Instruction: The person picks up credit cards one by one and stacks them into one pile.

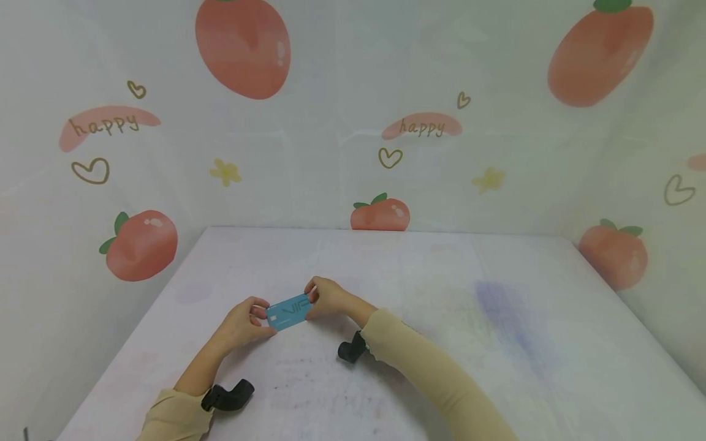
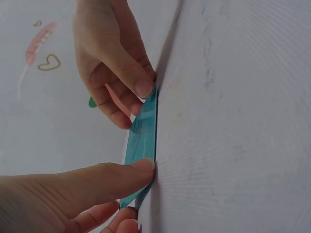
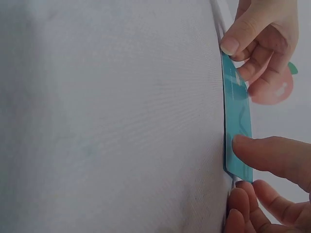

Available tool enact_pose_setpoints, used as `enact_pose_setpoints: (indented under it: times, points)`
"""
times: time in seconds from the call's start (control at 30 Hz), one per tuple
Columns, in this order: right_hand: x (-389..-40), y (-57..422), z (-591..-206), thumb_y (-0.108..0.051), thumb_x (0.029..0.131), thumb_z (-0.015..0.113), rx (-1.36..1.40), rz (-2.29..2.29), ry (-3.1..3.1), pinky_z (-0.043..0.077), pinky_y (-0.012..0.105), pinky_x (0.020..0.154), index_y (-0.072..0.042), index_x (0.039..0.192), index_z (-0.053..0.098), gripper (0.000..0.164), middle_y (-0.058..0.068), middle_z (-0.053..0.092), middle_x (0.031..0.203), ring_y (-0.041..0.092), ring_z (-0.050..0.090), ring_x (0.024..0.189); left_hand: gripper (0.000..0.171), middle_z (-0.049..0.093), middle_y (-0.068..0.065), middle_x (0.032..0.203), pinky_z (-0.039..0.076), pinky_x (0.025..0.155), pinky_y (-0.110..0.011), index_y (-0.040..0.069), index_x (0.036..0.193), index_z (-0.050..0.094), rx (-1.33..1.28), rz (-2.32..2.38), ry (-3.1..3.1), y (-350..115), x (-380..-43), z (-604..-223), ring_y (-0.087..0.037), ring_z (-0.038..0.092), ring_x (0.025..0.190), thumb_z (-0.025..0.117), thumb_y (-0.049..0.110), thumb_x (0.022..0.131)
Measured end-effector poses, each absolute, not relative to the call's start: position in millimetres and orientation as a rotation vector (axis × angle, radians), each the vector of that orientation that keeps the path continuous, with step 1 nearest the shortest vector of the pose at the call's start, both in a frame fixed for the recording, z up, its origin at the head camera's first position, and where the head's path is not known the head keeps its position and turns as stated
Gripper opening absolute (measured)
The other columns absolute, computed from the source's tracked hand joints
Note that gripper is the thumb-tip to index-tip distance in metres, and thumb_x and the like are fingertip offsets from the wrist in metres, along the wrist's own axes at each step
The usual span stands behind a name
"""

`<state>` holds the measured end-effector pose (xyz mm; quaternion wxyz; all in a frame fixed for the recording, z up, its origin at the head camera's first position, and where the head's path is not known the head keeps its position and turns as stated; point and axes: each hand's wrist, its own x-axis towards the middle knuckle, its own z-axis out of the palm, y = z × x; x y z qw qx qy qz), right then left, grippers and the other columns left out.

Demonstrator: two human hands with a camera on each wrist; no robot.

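Note:
A teal VIP card is held by both hands close over the white table, printed face up, slanting up toward its right end. My left hand grips the left end, near a small pale square on the print. At the opposite end, my right hand pinches the card and covers the last printed letter. In the left wrist view, the left thumb presses on the face of the card. The right wrist view shows the right thumb on the face, with other fingers at the edge.
The white tabletop has a faint purple stain on the right. Behind it hangs a pale curtain printed with red fruit, hearts and "happy". Black wrist mounts stick out from both beige sleeves.

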<state>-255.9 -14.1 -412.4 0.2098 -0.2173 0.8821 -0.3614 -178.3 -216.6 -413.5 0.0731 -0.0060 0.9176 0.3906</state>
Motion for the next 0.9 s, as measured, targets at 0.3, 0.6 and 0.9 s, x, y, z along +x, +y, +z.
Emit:
enact_pose_setpoints:
  times: [0.3, 0.6, 0.9]
  points:
    - [-256, -10, -411, -0.006, 0.071, 0.079, -0.565, -1.071, 2.424, 0.044, 0.025, 0.076, -0.006, 0.112, 0.055, 0.048, 0.001, 0.058, 0.089, 0.011, 0.053, 0.080, 0.063, 0.057, -0.018, 0.105, 0.046, 0.066, -0.027, -0.006, 0.123, 0.047, -0.003, 1.204, 2.744, -215, -181, -411, -0.021, 0.057, 0.086, 0.079, 0.011, 0.071]
    - [-255, -7, -406, -0.003, 0.070, 0.079, -0.570, -1.160, 2.393, 0.046, 0.022, 0.069, -0.004, 0.115, 0.053, 0.052, 0.004, 0.058, 0.092, 0.011, 0.056, 0.079, 0.069, 0.053, -0.024, 0.112, 0.049, 0.068, -0.028, -0.006, 0.131, 0.040, 0.005, 1.270, 2.730, -212, -179, -402, -0.021, 0.061, 0.086, 0.076, 0.008, 0.073]
    - [-252, 1, -399, -0.003, 0.070, 0.078, -0.602, -1.198, 2.400, 0.046, 0.020, 0.068, -0.003, 0.120, 0.052, 0.056, 0.006, 0.058, 0.096, 0.012, 0.056, 0.080, 0.070, 0.051, -0.024, 0.117, 0.046, 0.064, -0.024, -0.006, 0.134, 0.039, 0.001, 1.315, 2.710, -206, -179, -394, -0.018, 0.057, 0.084, 0.075, 0.008, 0.075]
